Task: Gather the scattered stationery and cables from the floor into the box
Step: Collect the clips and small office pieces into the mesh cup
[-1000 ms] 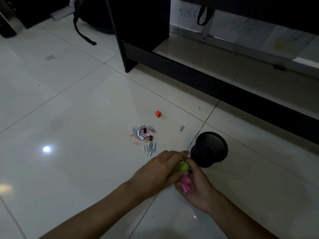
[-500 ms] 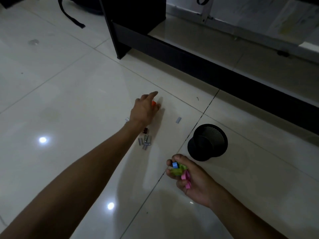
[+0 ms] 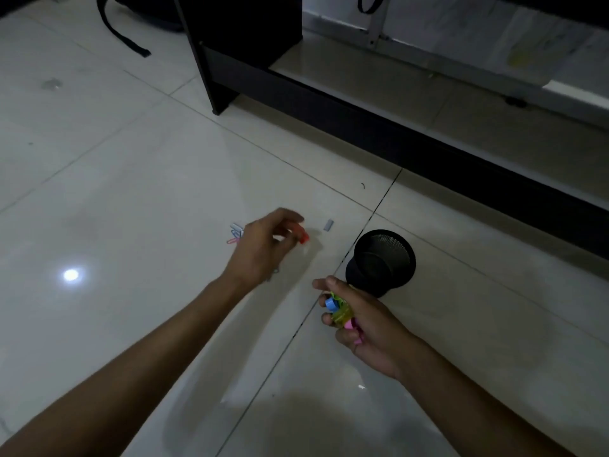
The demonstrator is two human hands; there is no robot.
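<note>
Pulled back from its reach, the left hand (image 3: 263,245) now pinches the small orange-red clip (image 3: 302,237) at its fingertips, above the scattered paper clips (image 3: 235,234). Close by, the right hand (image 3: 362,319) clutches a bunch of blue, green and pink plastic clips (image 3: 339,310), just before the black mesh pen cup (image 3: 382,260). Adding another piece could spill that crowded handful.

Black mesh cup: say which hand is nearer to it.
Right. The right hand, gripping coloured clips, sits just in front of the black mesh cup; the left hand is further off to its left.
</note>
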